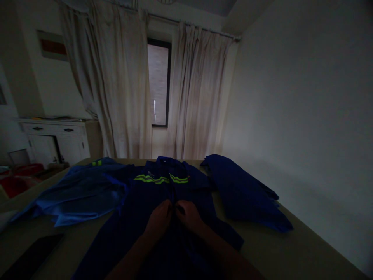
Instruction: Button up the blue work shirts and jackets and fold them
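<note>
A dark blue work jacket [136, 206] lies spread face up in front of me, its collar away from me. Yellow-green reflective stripes cross its chest. Over the front opening, below the stripes, my left hand [161, 216] is closed with its fingers pinching the jacket's edge. Close beside it, my right hand [190, 214] is also closed on the front edge. The fingertips of both hands nearly meet at the middle. What exactly sits between the fingers, a button or just cloth, is too dark to make out.
A lighter blue garment [84, 190] lies crumpled on the left, and folded dark blue clothing [241, 190] on the right. A dark flat object [33, 254] rests at the near left of the table [314, 249]. Beyond are a white cabinet [58, 136] and curtains [125, 89]; a wall borders the right.
</note>
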`<control>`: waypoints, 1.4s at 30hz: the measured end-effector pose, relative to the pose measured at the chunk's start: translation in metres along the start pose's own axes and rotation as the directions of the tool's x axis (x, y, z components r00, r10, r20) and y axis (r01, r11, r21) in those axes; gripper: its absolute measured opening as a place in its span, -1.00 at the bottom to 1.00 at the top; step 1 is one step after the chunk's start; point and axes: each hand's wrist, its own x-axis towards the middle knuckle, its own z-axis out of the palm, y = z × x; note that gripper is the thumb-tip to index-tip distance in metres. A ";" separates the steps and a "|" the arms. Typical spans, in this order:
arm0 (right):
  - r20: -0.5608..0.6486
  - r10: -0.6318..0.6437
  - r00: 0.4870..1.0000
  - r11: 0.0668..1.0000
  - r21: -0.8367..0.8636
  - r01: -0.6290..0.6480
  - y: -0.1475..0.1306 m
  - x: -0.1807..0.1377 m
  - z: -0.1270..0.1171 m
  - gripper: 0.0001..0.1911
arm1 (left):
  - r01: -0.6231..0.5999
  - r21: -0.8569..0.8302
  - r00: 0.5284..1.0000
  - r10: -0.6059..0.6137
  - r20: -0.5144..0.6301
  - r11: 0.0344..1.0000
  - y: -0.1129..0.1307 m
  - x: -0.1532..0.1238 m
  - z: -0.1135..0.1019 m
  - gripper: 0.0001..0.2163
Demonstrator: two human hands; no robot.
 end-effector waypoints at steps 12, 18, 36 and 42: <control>0.034 0.082 0.996 0.996 -0.045 -0.080 -0.005 -0.001 -0.002 -0.74 | -0.005 -0.048 1.000 0.005 -0.004 0.999 0.000 0.000 -0.001 -0.90; 0.058 0.085 0.995 0.995 -0.057 -0.081 -0.007 0.000 -0.002 -0.73 | 0.047 0.069 0.998 -0.049 0.030 0.996 0.007 0.001 -0.003 -0.89; -0.016 0.145 0.989 0.989 0.000 -0.145 -0.006 0.001 -0.004 -0.70 | 0.087 0.108 0.996 -0.089 0.007 0.990 0.014 -0.002 -0.007 -0.89; 0.043 0.262 0.964 0.931 -0.273 -0.241 -0.024 -0.009 -0.011 -0.81 | 0.089 0.091 0.996 -0.091 0.017 0.992 0.015 -0.003 -0.008 -0.90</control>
